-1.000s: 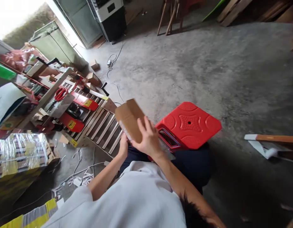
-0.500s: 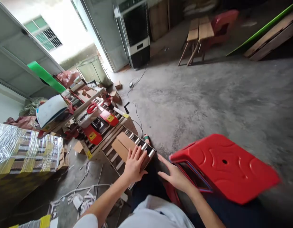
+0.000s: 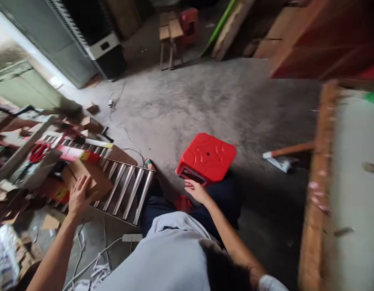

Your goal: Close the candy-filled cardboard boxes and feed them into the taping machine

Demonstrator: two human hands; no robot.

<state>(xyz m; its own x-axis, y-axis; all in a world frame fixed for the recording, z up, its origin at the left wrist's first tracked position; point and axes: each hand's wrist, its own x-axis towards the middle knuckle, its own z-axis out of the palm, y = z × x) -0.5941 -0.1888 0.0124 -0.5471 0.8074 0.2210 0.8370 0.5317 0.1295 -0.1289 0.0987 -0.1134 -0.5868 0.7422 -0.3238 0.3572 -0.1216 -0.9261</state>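
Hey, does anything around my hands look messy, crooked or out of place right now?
Yes. The cardboard box under your left hand sits skewed across the roller conveyor. White strapping scraps litter the floor below it, and loose cartons lie scattered beyond.

Red stool crowds bare floor; rollers seemingly clear.

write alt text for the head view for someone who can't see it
Seen from above, a seated person presses the left hand flat on a cardboard box lying on a roller conveyor, while the right hand hovers open beside a red stool on the concrete floor. Red scissors and clutter lie at left.
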